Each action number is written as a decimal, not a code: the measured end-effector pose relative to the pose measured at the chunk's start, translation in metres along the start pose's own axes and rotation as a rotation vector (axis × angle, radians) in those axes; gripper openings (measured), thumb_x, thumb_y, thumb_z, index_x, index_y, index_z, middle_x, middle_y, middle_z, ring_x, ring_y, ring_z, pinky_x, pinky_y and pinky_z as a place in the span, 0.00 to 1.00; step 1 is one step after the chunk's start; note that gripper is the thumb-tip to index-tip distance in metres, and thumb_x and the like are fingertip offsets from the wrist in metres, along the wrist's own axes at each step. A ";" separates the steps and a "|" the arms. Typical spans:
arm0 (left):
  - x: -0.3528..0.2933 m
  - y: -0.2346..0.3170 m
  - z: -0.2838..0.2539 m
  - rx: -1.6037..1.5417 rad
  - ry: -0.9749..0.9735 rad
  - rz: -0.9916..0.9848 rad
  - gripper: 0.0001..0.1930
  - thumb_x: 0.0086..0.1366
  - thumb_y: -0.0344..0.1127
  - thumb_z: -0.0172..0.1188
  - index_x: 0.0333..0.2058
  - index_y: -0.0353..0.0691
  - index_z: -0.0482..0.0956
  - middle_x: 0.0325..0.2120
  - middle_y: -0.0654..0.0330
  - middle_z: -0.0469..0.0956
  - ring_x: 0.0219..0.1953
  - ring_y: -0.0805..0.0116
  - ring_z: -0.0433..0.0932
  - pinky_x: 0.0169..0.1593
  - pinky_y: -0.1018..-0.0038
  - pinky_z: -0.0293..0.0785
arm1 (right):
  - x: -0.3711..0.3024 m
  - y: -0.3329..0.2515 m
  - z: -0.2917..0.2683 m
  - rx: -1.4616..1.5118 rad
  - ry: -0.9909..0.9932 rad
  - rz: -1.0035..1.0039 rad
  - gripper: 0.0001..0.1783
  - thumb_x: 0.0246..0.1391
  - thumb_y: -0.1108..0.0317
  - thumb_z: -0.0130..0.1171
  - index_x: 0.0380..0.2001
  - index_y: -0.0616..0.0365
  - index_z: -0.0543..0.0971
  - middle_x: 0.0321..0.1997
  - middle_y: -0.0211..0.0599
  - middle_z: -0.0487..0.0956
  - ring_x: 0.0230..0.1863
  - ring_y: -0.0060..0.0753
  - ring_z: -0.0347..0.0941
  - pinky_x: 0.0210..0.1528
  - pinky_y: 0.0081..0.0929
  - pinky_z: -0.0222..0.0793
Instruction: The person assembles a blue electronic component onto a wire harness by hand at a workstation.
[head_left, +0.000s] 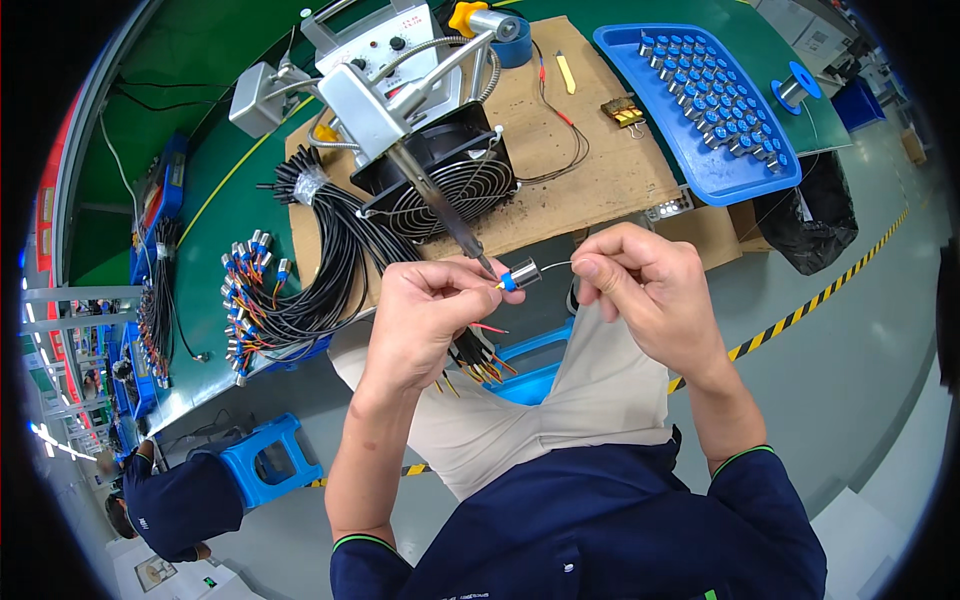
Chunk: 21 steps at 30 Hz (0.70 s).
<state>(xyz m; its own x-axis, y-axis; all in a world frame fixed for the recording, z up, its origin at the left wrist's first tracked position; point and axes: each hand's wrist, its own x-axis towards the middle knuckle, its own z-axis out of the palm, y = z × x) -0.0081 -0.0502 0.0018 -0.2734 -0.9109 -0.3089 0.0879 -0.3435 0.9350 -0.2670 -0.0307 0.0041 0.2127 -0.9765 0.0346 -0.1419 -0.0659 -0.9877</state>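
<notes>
My left hand is closed in a pinch at the blue end of a small silver cylindrical connector. A bit of yellow wire shows at that blue end, by my fingertips. The tip of a mounted soldering iron comes down from above to the connector's blue end; whether they touch is hard to tell. My right hand pinches a thin strand of solder wire, which stretches left toward the connector. Below my left hand hang black cables with red and yellow wire ends.
A blue tray of silver-and-blue connectors lies at right, near a blue spool. A black fan and soldering station stand on cardboard. Bundled black cables lie left. Another person sits beyond a blue stool.
</notes>
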 end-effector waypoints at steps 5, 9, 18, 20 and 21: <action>0.001 0.000 0.002 0.020 0.011 0.007 0.03 0.61 0.17 0.66 0.32 0.24 0.89 0.43 0.44 0.86 0.40 0.63 0.87 0.48 0.73 0.82 | 0.002 0.003 0.002 -0.080 0.073 -0.096 0.07 0.72 0.71 0.63 0.42 0.66 0.82 0.26 0.33 0.84 0.24 0.15 0.74 0.27 0.19 0.67; 0.000 0.000 0.002 0.017 0.026 0.007 0.03 0.61 0.17 0.66 0.32 0.24 0.89 0.43 0.44 0.86 0.40 0.63 0.87 0.47 0.73 0.83 | 0.000 -0.007 0.005 -0.073 0.101 -0.044 0.05 0.71 0.74 0.63 0.41 0.66 0.82 0.28 0.33 0.85 0.25 0.15 0.74 0.28 0.18 0.68; 0.001 0.004 0.004 0.056 0.034 -0.010 0.05 0.60 0.22 0.68 0.33 0.26 0.90 0.39 0.49 0.88 0.40 0.72 0.84 0.43 0.76 0.80 | -0.001 0.000 0.028 -0.103 0.149 -0.271 0.04 0.53 0.80 0.70 0.30 0.65 0.82 0.54 0.49 0.85 0.31 0.18 0.78 0.28 0.18 0.72; 0.000 0.005 0.006 0.050 0.045 -0.002 0.05 0.60 0.22 0.68 0.33 0.26 0.90 0.39 0.49 0.87 0.39 0.73 0.83 0.42 0.78 0.79 | 0.000 -0.003 0.037 -0.072 0.167 -0.276 0.06 0.51 0.81 0.68 0.27 0.65 0.79 0.43 0.47 0.86 0.31 0.25 0.81 0.24 0.24 0.69; -0.001 0.005 0.006 0.051 0.043 -0.002 0.05 0.60 0.22 0.68 0.33 0.26 0.90 0.39 0.49 0.87 0.39 0.73 0.83 0.42 0.78 0.79 | 0.001 -0.002 0.040 -0.065 0.171 -0.286 0.06 0.51 0.80 0.68 0.27 0.65 0.79 0.44 0.48 0.85 0.32 0.28 0.82 0.25 0.26 0.70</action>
<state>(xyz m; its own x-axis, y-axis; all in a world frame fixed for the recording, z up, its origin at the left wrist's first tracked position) -0.0136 -0.0500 0.0082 -0.2317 -0.9197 -0.3170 0.0382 -0.3342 0.9417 -0.2275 -0.0230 0.0003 0.0885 -0.9366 0.3390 -0.1620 -0.3494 -0.9229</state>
